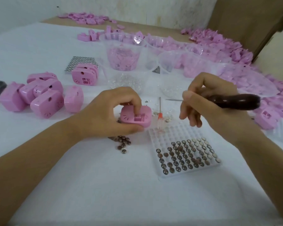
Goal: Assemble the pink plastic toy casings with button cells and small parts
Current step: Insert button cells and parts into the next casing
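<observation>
Your left hand [108,111] is wrapped round the casing [136,117], which sits on the white cloth [104,185] mid-table with its open slot facing you, forefinger poking down just behind that slot. Your right hand [207,103] is clenched on a dark-handled tool [235,101] (thin tip pointing left) over the far end of the cell tray [186,154]. Loose cells [122,141] lie just near-side of the casing.

Only two forearms and two hands show of the person. The left forearm [39,152] and the right forearm [260,154] are bare along all their visible length, and so are the left hand [104,115] and the right hand [207,101]. The fingers are slim. The nails that show look short and plain, though they are blurred.
</observation>
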`<state>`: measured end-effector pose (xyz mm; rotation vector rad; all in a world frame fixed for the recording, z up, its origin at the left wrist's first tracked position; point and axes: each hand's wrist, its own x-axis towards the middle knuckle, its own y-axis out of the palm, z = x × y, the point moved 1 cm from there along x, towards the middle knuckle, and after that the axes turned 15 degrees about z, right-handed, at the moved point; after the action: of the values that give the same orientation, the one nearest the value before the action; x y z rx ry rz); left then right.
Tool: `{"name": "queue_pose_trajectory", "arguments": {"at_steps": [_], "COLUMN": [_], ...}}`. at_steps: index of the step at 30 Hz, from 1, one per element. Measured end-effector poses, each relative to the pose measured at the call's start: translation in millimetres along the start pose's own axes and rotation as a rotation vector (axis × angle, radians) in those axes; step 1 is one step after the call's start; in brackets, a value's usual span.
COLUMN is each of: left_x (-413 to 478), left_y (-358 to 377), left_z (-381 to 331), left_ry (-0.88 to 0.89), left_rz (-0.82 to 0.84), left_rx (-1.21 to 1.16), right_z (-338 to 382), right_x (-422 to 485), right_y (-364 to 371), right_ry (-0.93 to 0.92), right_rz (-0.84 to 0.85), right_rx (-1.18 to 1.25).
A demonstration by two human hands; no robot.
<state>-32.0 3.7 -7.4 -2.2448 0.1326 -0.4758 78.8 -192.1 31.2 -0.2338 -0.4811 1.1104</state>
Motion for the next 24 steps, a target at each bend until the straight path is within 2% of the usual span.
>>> {"name": "queue_pose_trajectory", "arguments": {"at_steps": [3,6,9,15,19,24], "left_x": [1,1,1,2,1,2], "left_y": [-2,-3,-6,-4,-4,-5], "left_z": [0,1,1,1,2,3], "left_ry": [-0.032,-0.077,-0.105,-0.094,-0.093,-0.096], "left_rz": [-0.116,-0.219,-0.324,-0.415,-0.453,-0.498], "left_rx": [-0.030,0.016,-0.012,0.051,0.084,0.204], "right_z": [-5,-12,-15,-18,-22,-24], "right_x": [12,21,28,39,41,37], "right_y": [-4,2,12,38,45,47], "right_ry": [0.090,0.148,0.139,0.085,0.105,0.027], "right_rz": [-0.057,0.009,0.112,0.298,0.309,0.317], "right_rx": [-0.182,-0.385,-0.470,-0.461,-0.398,-0.372]}}
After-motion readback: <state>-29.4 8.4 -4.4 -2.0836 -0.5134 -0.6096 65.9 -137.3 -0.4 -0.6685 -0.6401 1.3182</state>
